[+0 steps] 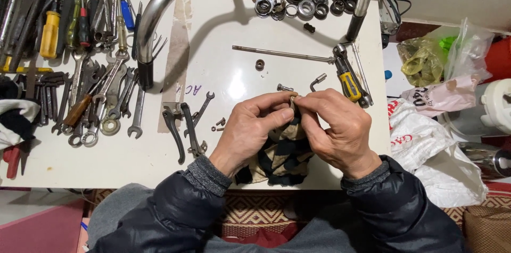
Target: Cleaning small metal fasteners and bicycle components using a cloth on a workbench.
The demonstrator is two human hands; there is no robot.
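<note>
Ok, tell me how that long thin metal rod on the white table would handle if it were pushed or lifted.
The thin rod looks like straight, round metal, so it is probably stiff and would likely roll sideways if nudged. It lies flat on the smooth white table, so fingertips may struggle to get under it. Its right end is close to the yellow-handled tool, which could stop it.

Both forearms, in dark padded sleeves with grey knit cuffs, rise from the lower edge toward mid-frame. The left hand (pixel 250 128) and right hand (pixel 338 128) meet just below centre, backs up, knuckles bent, with thumbs and forefingers pinched together, tips touching.
</note>
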